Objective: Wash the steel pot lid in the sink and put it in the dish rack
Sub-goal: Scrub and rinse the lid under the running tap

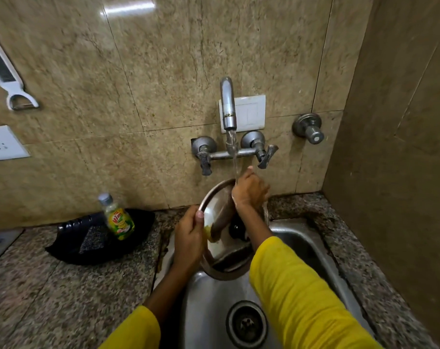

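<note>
Lid of steel, held tilted over the sink under the running tap; on the counter far to the left stands a soap bottle on a black cloth, well apart; left hand is closed round the lid's left rim, thumb on the inner face, with something yellow, perhaps a sponge, tucked at the fingers; right hand is curled over the top edge in the stream, and whether it grips anything I cannot tell; wet, soapy steel looks slippery, stiff and light, so the rim seems the safest hold; no rack is in view.
</note>
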